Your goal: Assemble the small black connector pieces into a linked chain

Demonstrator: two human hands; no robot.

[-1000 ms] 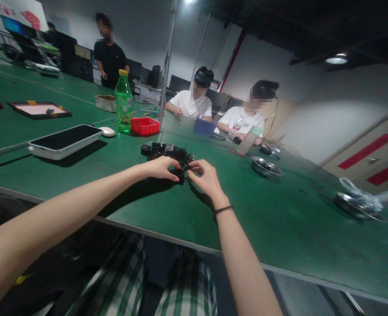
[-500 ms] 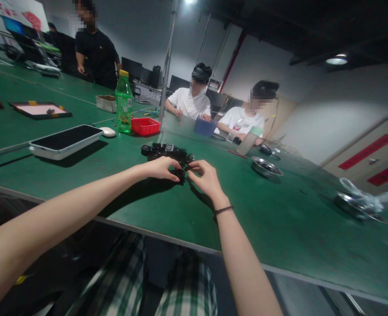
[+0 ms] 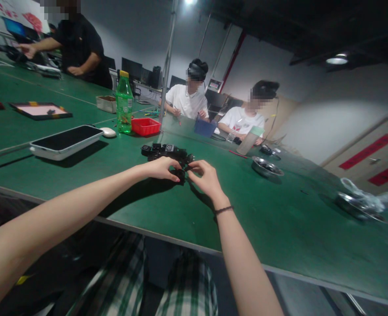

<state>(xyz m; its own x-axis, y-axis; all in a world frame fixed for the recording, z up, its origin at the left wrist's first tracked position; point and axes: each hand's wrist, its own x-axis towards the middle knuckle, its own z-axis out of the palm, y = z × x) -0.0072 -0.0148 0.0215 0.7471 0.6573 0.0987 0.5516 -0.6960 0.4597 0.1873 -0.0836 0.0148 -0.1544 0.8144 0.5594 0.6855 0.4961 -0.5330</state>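
Observation:
My left hand [image 3: 163, 168] rests low over the table with thumb and fingers closed round a small black part [image 3: 181, 177]. Close against it, my right hand [image 3: 207, 176] has thumb and fingertips drawn together at the part's right side; whatever they pinch is too small and too hidden to name. Just beyond both hands lies a cluster of black blocky pieces [image 3: 167, 150], possibly one assembly. My fingers cover part of the near pieces.
The green table [image 3: 263, 219] bears a white-rimmed device [image 3: 65, 142], a green bottle [image 3: 124, 105], a red bin [image 3: 146, 127] and a metal bowl [image 3: 267, 166]. Another bowl [image 3: 355, 208] with a plastic bag stands right. Two people in white sit opposite; a person in black stands left.
My hands and the black part look almost unmoved. At the back left, the standing person has shifted left and leaned over the table with an arm stretched out. A seated person's hands moved slightly.

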